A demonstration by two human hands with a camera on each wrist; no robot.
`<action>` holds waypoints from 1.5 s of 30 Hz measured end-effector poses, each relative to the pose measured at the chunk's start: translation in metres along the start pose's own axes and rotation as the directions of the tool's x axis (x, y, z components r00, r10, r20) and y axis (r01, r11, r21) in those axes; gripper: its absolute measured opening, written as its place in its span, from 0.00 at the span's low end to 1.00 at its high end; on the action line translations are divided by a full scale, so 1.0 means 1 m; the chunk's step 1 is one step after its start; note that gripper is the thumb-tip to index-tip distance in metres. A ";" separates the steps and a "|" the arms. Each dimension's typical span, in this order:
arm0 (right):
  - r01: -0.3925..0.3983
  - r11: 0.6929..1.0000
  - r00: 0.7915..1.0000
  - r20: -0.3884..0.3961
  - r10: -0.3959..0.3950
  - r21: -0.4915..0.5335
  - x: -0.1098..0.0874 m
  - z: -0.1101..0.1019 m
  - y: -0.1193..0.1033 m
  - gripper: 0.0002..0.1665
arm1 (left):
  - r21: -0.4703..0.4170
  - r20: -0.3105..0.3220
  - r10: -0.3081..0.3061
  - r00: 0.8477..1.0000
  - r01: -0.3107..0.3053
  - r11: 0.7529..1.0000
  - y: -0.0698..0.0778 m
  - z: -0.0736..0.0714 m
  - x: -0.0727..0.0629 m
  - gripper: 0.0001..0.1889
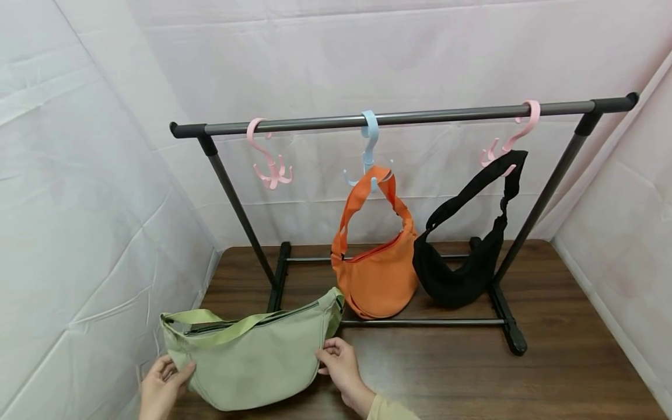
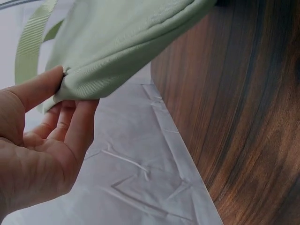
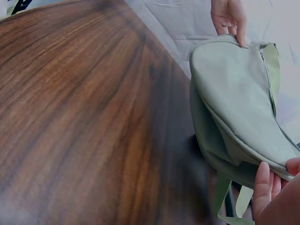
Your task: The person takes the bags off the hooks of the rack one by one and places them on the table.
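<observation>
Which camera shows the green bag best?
The head view: the green bag fits wholly in frame, front and strap showing. The left wrist view shows one end and some strap; the right wrist view shows more, cropped at the right edge.

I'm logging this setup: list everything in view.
rack: 1, grey-black, on table
table: 1, brown, under rack
pink hooks: 2, pink, rack's left and right
blue hook: 1, pale blue, between them
orange bag: 1, orange, blue hook
black bag: 1, black, right pink hook
green bag: 1, pale green, front left
sheeting: count unclear, white, behind, beside table
left hand: 1, holding green bag's left end
right hand: 1, holding its right end
sleeve: 1, pale yellow, bottom edge
</observation>
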State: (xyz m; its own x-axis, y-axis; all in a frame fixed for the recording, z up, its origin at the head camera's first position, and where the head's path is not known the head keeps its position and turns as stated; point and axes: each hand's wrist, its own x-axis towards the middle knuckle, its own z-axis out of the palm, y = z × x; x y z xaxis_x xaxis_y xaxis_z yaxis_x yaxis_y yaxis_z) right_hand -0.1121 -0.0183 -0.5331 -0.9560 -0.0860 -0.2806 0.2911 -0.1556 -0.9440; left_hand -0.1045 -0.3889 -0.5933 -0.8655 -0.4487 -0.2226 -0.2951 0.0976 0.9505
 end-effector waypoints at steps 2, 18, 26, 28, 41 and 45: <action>-0.008 1.000 1.000 -0.006 0.008 -0.001 0.002 0.000 0.007 0.09 | 0.057 -0.034 -0.025 0.999 0.026 0.998 -0.022 -0.001 0.021 0.26; -0.110 0.992 0.994 -0.010 0.111 0.061 0.020 0.017 0.029 0.10 | 0.369 -0.034 0.014 0.999 -0.001 0.930 0.104 0.031 -0.033 0.28; -0.081 0.997 0.993 -0.089 0.081 0.012 0.024 0.029 0.033 0.08 | 0.348 -0.055 0.033 0.998 -0.012 0.937 0.082 0.028 -0.006 0.25; -0.080 0.997 0.992 -0.100 0.078 -0.013 0.024 0.030 0.033 0.08 | 0.358 -0.081 0.036 0.996 -0.005 0.934 0.080 0.031 -0.004 0.24; -0.094 0.994 0.988 -0.125 0.087 -0.050 0.030 0.030 0.042 0.08 | 0.341 -0.156 0.059 0.986 -0.002 0.940 0.042 0.034 0.024 0.21; -0.095 0.994 0.987 -0.136 0.087 -0.057 0.031 0.031 0.044 0.06 | 0.309 -0.166 0.062 0.984 -0.008 0.951 0.060 0.042 0.008 0.20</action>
State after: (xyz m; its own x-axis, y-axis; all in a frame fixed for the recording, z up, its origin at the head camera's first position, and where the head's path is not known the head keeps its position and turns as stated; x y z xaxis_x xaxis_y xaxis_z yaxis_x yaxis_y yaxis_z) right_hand -0.1275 -0.0579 -0.5777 -0.9233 0.0350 -0.3825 0.3783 -0.0907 -0.9212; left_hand -0.1464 -0.3498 -0.5470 -0.8030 -0.5829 -0.1240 -0.3988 0.3711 0.8386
